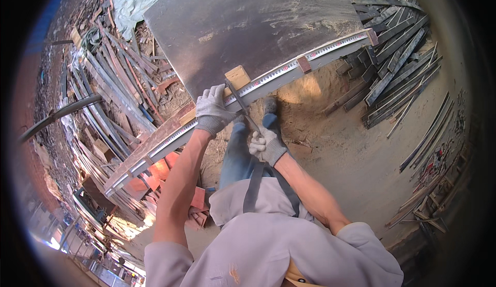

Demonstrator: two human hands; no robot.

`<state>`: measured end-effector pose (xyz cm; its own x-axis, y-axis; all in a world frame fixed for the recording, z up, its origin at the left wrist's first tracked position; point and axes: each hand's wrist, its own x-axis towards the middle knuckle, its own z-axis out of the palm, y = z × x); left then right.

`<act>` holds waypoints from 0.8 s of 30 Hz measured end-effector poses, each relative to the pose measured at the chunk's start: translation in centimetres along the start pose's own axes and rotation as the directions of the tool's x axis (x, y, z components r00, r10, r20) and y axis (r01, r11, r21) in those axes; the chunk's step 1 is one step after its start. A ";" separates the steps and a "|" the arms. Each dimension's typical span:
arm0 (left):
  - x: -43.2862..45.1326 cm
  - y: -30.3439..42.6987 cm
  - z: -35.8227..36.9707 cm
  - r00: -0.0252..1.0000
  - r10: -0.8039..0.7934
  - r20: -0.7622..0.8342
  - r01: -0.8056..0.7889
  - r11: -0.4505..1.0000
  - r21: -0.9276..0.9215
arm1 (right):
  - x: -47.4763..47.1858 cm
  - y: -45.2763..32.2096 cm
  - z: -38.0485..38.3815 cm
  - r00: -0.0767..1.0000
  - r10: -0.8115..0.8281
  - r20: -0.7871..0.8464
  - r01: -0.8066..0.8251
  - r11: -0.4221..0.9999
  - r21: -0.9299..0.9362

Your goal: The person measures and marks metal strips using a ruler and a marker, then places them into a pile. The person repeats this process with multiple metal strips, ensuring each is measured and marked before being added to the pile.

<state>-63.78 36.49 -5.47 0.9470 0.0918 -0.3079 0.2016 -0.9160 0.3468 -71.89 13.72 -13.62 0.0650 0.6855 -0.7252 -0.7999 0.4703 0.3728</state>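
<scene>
My right hand (266, 146), in a pale knit glove, is closed around the lower end of a long dark metal bar tool (241, 103). The tool's upper end crosses a rail with a printed measuring scale (267, 78) and meets a pale wooden block (238, 76). Just left of the tool, my gloved left hand (213, 107) lies over the rail, its fingers towards the far side. Whether it grips the rail or the tool is hidden. The rail runs along the near edge of a dark, scuffed tabletop (248, 23) and extends past it on the left.
Small reddish-brown blocks (304, 64) sit along the rail. Long wood strips and scraps (112, 78) are heaped on the left, stacked dark timber lengths (399, 54) on the right. Orange-red board offcuts (159, 172) lie below the rail. Sawdust covers the ground (329, 132).
</scene>
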 end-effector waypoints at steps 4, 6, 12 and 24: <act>0.3 0.0 0.1 0.999 -0.026 0.042 0.026 1.000 -0.002 | -0.7 0.9 -0.7 0.979 -0.188 -0.079 0.159 0.946 -0.283; 0.3 -0.2 0.5 1.000 -0.008 0.014 0.007 0.999 0.036 | -1.3 2.2 -1.1 0.837 -0.546 -0.026 0.308 0.511 -0.803; 0.7 -1.4 1.9 1.000 0.016 0.011 -0.017 0.995 0.099 | -1.6 3.5 -1.4 0.227 -0.730 0.644 0.197 -0.613 -0.765; 0.9 -0.9 1.3 0.999 0.026 -0.031 -0.023 0.995 0.094 | 5.8 2.3 0.7 0.106 -0.978 -0.182 0.064 0.189 -0.980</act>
<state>-63.48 36.90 -7.22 0.9594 0.0798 -0.2707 0.1549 -0.9506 0.2689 -72.91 19.15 -16.55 0.6805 -0.4880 -0.5465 -0.7316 -0.4120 -0.5432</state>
